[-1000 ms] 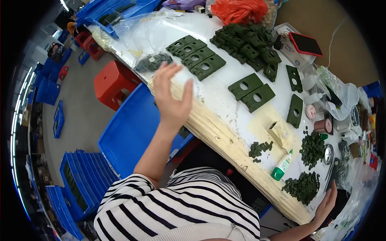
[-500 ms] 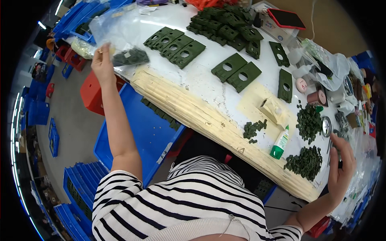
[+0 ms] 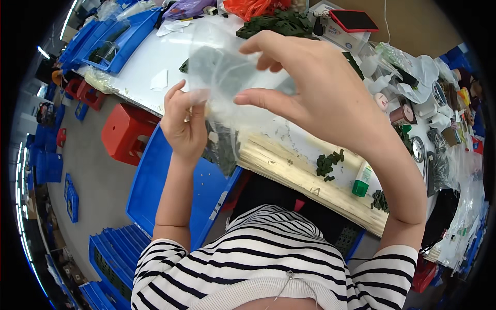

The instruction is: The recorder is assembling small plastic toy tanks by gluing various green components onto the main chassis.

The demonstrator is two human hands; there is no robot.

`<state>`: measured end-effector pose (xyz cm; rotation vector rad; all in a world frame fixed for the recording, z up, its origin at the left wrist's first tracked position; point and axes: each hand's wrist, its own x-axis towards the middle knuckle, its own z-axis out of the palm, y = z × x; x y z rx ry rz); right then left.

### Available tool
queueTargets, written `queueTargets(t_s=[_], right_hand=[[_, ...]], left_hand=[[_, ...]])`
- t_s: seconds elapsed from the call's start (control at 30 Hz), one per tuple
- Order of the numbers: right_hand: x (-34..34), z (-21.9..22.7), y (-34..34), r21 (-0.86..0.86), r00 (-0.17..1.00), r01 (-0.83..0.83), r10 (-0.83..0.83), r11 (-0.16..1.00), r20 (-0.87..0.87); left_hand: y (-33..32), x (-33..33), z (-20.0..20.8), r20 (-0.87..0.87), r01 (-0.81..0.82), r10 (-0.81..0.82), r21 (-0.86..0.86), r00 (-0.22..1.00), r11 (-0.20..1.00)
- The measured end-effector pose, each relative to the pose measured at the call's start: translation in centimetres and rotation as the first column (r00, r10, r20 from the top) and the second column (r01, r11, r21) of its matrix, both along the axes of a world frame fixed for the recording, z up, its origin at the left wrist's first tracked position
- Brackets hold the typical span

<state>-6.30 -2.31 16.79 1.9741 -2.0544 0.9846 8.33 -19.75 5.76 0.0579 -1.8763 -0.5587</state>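
Note:
My left hand point(image 3: 185, 124) pinches a clear plastic bag point(image 3: 219, 77), raised over the table's near edge. Dark green parts point(image 3: 225, 152) lie in the bag's lower end, below my fingers. To the right of the bag my right hand point(image 3: 323, 90) is open, thumb and fingers spread apart. Its fingertips come close to the plastic; whether they touch it I cannot tell. Behind the bag and my right hand, most of the flat green plates on the table are hidden. Small dark green pieces point(image 3: 328, 163) lie beside a white glue bottle with a green cap point(image 3: 363, 178).
At the back is a heap of green plates point(image 3: 279, 23), near a red-framed phone point(image 3: 354, 20) on a box. A blue bin point(image 3: 155, 191) stands below the table's wooden edge point(image 3: 279, 170), beside a red stool point(image 3: 121, 134). Bottles and plastic bags crowd the right side.
My left hand has brought the bag rightward and nearer to me. My right hand has swung up and left from the table's right side to the bag.

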Motion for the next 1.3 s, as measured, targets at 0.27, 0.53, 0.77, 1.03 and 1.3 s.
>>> queueTargets(t_s=[0.27, 0.53, 0.77, 1.03, 1.3], right_hand=[[-1.6, -2.3, -4.3, -0.245, 0.998, 0.056, -0.053, 0.968, 0.016], [-1.7, -1.4, -3.9, 0.086, 0.923, -0.088, 0.049, 0.992, 0.381], [-0.8, 1.3, -5.0, -0.186, 0.669, -0.516, 0.529, 0.836, 0.523], [-0.5, 0.6, -3.0, -0.218, 0.658, -0.459, 0.494, 0.861, 0.568], [-1.7, -3.6, 2.3, 0.198, 0.718, -0.281, 0.069, 0.939, 0.693]], left_hand=[[-1.3, -1.1, -1.4, -0.013, 0.089, -0.088, 0.076, 0.996, 0.993], [-3.3, 0.9, -4.3, 0.094, 0.105, -0.19, 0.562, 0.977, 0.821], [-0.8, 2.6, -4.3, -0.004, 0.143, -0.346, 0.916, 0.938, 0.376], [1.9, 1.7, -2.1, -0.557, 0.478, -0.311, 0.827, 0.77, -0.296], [1.5, -0.2, -2.8, -0.411, 0.483, -0.347, 0.862, 0.843, 0.152]])
